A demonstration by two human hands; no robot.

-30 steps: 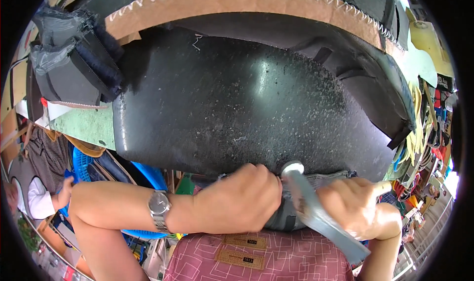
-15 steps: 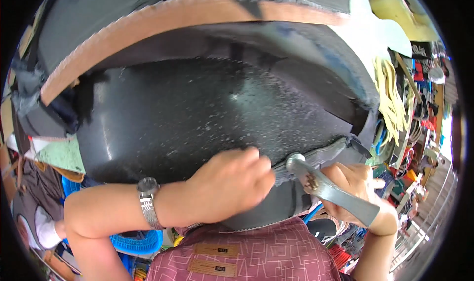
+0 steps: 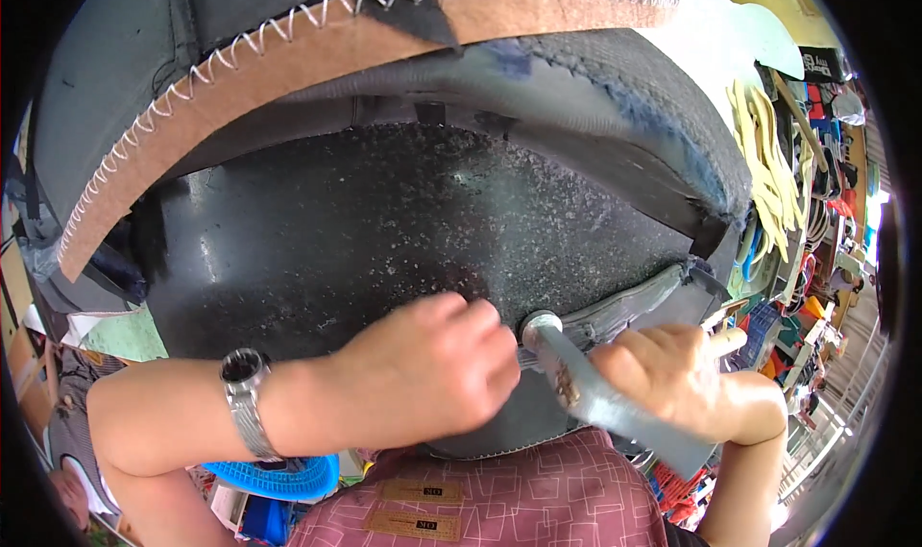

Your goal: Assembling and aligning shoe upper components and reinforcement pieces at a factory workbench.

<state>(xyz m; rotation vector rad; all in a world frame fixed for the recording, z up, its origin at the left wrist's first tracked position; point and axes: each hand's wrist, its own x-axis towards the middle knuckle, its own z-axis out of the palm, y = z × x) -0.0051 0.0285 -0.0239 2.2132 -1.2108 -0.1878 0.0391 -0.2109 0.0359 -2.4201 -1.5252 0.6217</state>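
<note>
Across the middle lies a large black curved shell (image 3: 317, 220) with a shiny, white-speckled surface, perhaps part of a saddle or seat. My left hand (image 3: 432, 369), a watch on its wrist, is closed at the shell's near edge; what its fingers pinch is hidden. My right hand (image 3: 663, 379) grips a hammer (image 3: 615, 408) whose pale handle end shows beyond the fist. The hammer's round face is beside my left knuckles, over a folded dark strip (image 3: 624, 307) along the near right edge. A brown band (image 3: 317, 43) with white zigzag stitching arches over the far side.
Yellow strips (image 3: 764, 168) hang at the right, beside crowded tools and materials. A blue plastic basket (image 3: 279, 475) stands below my left forearm. Part of another person (image 3: 72, 489) shows at the lower left. A patterned maroon apron (image 3: 490, 499) covers my front.
The hammer head has moved left and slightly down, closer to my left hand. My left hand and forearm have shifted a little left. The brown band's left end sits lower and farther left.
</note>
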